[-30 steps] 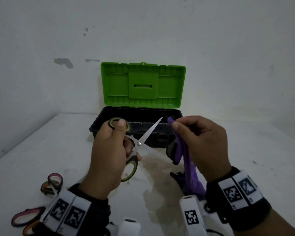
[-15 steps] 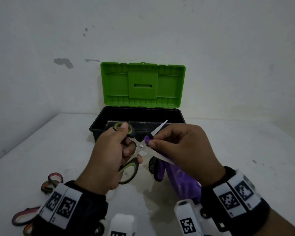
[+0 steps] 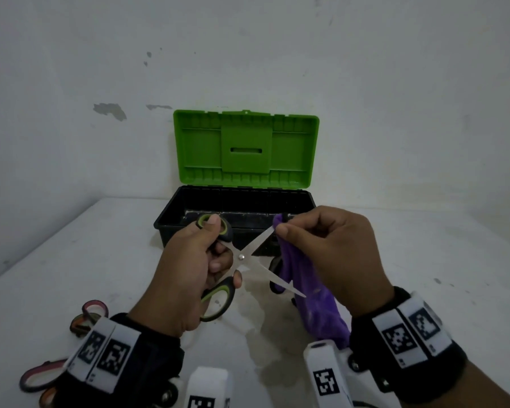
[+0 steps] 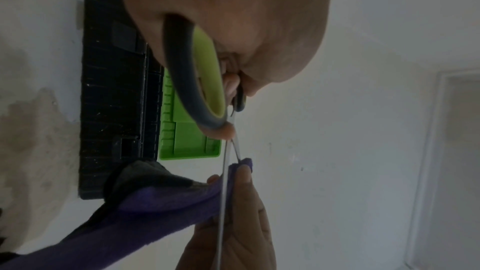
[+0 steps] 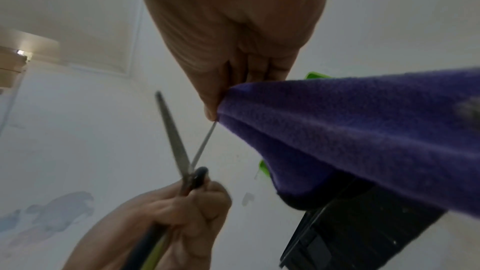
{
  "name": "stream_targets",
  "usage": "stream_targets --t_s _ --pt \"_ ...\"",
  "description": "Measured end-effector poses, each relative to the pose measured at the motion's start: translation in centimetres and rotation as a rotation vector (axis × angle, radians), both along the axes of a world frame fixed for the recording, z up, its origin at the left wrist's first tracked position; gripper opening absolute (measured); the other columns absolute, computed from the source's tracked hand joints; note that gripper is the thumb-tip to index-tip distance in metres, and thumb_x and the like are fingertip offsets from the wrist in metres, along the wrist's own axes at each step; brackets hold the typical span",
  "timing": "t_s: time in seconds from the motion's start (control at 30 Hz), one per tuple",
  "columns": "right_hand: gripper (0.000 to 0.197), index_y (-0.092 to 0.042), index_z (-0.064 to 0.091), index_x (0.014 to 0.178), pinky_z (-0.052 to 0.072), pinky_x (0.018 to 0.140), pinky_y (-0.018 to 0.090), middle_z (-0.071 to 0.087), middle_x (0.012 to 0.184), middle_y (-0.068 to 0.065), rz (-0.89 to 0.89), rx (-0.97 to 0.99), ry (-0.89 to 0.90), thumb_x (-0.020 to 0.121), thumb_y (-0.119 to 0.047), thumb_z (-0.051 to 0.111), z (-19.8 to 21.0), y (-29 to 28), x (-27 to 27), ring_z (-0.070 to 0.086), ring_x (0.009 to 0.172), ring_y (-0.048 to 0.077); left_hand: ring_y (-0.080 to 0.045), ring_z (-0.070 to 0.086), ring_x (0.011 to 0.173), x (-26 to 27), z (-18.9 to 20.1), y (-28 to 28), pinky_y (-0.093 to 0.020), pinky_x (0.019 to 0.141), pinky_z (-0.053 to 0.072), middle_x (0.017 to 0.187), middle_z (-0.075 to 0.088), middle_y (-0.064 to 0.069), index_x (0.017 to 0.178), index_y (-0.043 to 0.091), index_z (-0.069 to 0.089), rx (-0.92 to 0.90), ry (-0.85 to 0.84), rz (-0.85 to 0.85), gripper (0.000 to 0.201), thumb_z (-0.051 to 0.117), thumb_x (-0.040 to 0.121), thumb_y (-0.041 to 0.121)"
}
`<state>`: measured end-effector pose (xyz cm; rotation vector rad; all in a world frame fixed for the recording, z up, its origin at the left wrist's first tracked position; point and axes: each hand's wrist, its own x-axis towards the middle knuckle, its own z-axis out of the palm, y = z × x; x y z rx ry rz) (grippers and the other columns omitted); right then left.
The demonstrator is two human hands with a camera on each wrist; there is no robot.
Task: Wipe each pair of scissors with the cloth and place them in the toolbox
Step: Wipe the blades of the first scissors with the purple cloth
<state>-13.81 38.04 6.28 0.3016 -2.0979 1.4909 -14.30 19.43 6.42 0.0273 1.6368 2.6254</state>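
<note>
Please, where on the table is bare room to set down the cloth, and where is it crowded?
Bare table lies to the right of the toolbox, out to the right edge. Another bare patch lies left of the toolbox toward the wall. It is crowded at the near left, where other scissors lie, and in the middle, where the left hand and right hand work.

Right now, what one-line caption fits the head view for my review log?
Left hand holds opened green-handled scissors while right hand pinches purple cloth over one blade, before the open toolbox.
</note>
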Motion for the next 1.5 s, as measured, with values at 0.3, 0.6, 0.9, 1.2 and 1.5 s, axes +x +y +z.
stream_targets --t_s 0.3,0.6,0.9,1.2,1.5 --pt "0.012 -0.021 0.078 0.071 0.054 0.061 0.020 0.075 0.069 -0.006 -0.014 -0.053 0.031 0.077 -0.014 0.086 -0.5 -0.2 -0.2 0.069 0.062 0.007 -0.011 0.027 0.041 0.0 -0.1 0.1 -0.029 0.039 0.043 0.059 0.036 -0.002 0.079 0.008 0.053 0.007 0.019 0.016 0.029 0.046 0.103 0.023" --pt "0.013 -0.022 0.077 0.070 0.052 0.060 0.016 0.075 0.068 -0.007 -0.049 -0.091 0.034 0.078 -0.014 0.085 -0.9 -0.1 -0.3 0.067 0.061 0.003 -0.010 0.028 0.040 -0.1 -0.5 -0.4 -0.029 0.038 0.043 0.060 0.036 -0.002 0.080 0.009 0.052 -0.021 0.024 0.007 0.027 0.046 0.102 0.023" --pt "0.010 -0.015 0.077 0.075 0.057 0.066 0.029 0.077 0.071 0.001 -0.157 -0.230 -0.035 0.082 -0.019 0.082 -1.4 1.5 -1.9 0.068 0.064 0.010 -0.012 0.029 0.043 -0.1 -0.8 -0.3 -0.030 0.041 0.046 0.061 0.037 -0.003 0.076 0.009 0.053 -0.062 0.035 0.048 0.032 0.045 0.103 0.025" --pt "0.012 -0.016 0.059 0.088 0.048 0.057 0.023 0.067 0.071 0.001 -0.114 0.024 -0.145 0.099 -0.018 0.061 -2.1 1.8 -1.8 0.060 0.059 0.010 -0.016 0.044 0.057 -1.3 -1.9 -0.4 -0.040 0.053 0.059 0.066 0.040 -0.009 0.089 0.012 0.059 -0.414 0.186 0.183 0.024 0.041 0.103 0.020" --pt "0.025 -0.012 0.064 0.081 0.039 0.062 0.018 0.066 0.073 -0.008 0.011 0.176 -0.418 0.101 -0.026 0.057 -2.3 -0.2 -1.4 0.055 0.055 -0.005 -0.015 0.059 0.073 -2.4 -3.6 -0.8 -0.035 0.064 0.057 0.085 0.053 0.002 0.090 0.016 0.059 -0.898 0.791 0.257 0.015 0.054 0.099 0.026"
